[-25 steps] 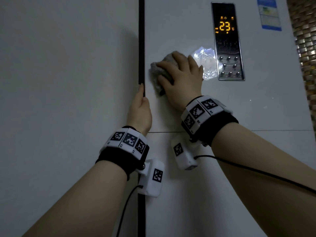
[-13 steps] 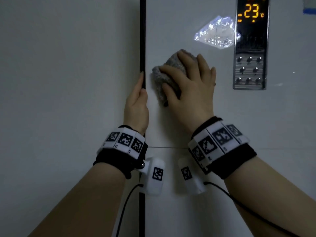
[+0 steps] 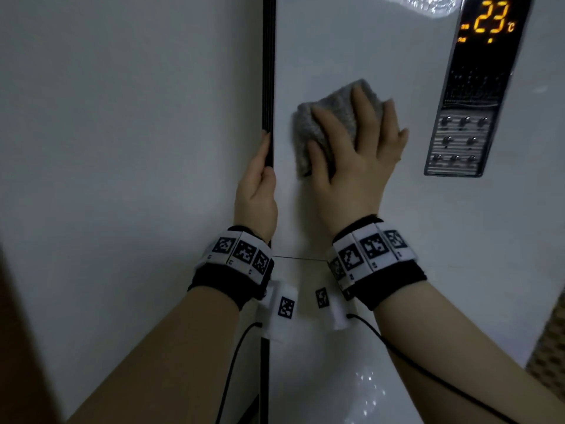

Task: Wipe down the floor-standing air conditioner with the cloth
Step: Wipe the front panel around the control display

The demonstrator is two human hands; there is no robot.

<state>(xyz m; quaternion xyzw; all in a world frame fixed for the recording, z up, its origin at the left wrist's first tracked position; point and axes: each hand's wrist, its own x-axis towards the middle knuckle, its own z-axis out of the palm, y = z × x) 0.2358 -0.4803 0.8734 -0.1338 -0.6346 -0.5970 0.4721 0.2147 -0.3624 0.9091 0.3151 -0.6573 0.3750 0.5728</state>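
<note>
Right fingers spread, flat on grey cloth, pressing it against white front of air conditioner. Right hand covers cloth's lower right part. Cloth sits left of control panel, right of black strip. Left fingers straight, together, lying along strip. Left hand just left of cloth, apart from it. Display upper right reads 23.
</note>
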